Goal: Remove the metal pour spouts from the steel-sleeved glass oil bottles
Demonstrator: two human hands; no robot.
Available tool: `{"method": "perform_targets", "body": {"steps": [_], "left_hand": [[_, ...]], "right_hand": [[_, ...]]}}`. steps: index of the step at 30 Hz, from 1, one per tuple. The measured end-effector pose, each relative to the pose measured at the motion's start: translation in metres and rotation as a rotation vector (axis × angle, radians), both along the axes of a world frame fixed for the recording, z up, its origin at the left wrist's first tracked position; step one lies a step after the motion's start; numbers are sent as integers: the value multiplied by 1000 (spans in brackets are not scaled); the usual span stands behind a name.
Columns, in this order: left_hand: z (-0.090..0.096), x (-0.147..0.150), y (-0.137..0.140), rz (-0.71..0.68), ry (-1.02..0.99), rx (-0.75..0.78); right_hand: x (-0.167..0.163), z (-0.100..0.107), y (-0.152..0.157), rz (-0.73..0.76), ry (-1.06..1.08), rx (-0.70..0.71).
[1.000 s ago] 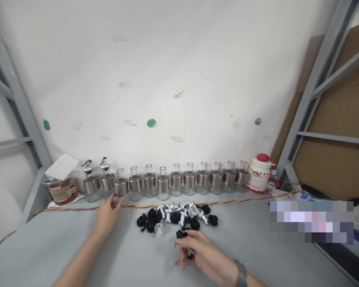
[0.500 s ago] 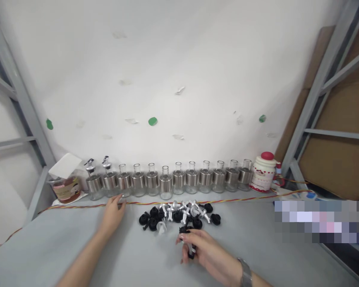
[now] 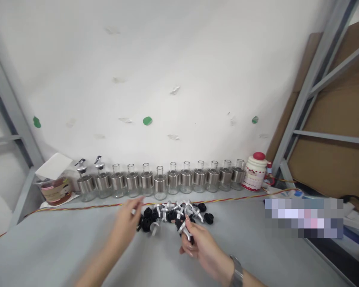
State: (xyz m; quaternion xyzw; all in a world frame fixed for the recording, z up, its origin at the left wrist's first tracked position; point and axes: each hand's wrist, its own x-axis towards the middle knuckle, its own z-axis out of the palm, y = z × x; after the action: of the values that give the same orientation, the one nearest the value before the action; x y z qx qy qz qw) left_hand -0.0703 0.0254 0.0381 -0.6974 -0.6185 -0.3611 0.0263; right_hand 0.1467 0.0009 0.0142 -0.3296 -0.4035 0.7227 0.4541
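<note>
My right hand (image 3: 202, 241) is closed around a bottle pourer (image 3: 184, 230) with a silver spout and black stopper, held tilted just in front of the pile. My left hand (image 3: 127, 219), blurred by motion, reaches in at the left edge of the pile with its fingers stretched out and nothing visible in them. Between the hands and slightly behind them lies a heap of silver pourer spouts (image 3: 188, 207) and black stopper parts (image 3: 146, 224). A clear and silver piece (image 3: 154, 228) lies at the heap's front left, partly beside the black parts.
Along the wall stands a row of glass bottles with steel bands (image 3: 160, 183); the two leftmost bottles (image 3: 86, 184) carry pourers. A jar with a label (image 3: 55, 193) stands at far left, a white-and-red canister (image 3: 253, 175) at right. A twisted red-yellow wire (image 3: 107, 205) crosses the table.
My left hand has moved right, from near the bottles to the pile. My right hand has turned the pourer, showing its silver spout. The view has shifted slightly.
</note>
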Motion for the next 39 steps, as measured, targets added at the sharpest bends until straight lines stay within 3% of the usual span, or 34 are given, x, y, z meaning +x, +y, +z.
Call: {"method": "perform_targets", "body": {"steps": [3, 6, 8, 12, 16, 18, 21, 25, 27, 39], "left_hand": [[14, 53, -29, -286, 180, -72], [11, 80, -46, -375, 473, -11], [1, 82, -46, -378, 517, 29], [-17, 66, -36, -234, 270, -46], [-17, 54, -32, -184, -232, -287], [-16, 51, -34, -185, -373, -303], [-17, 49, -37, -187, -214, -216], [-17, 49, -38, -184, 295, 233], [-15, 49, -38, -168, 411, 408], [-13, 50, -39, -167, 416, 485]], "right_hand": [[0, 3, -1, -50, -56, 19], [-2, 5, -3, 11, -115, -67], [-3, 4, -4, 96, -128, -73], [-5, -2, -1, 203, -165, -17], [-5, -3, -1, 122, -276, 111], [-5, 0, -5, 73, -303, 199], [-3, 6, -15, 44, -361, 324], [0, 12, -24, -19, -511, 605], [1, 12, -26, -17, -545, 674], [6, 19, -28, -27, -562, 782]]}}
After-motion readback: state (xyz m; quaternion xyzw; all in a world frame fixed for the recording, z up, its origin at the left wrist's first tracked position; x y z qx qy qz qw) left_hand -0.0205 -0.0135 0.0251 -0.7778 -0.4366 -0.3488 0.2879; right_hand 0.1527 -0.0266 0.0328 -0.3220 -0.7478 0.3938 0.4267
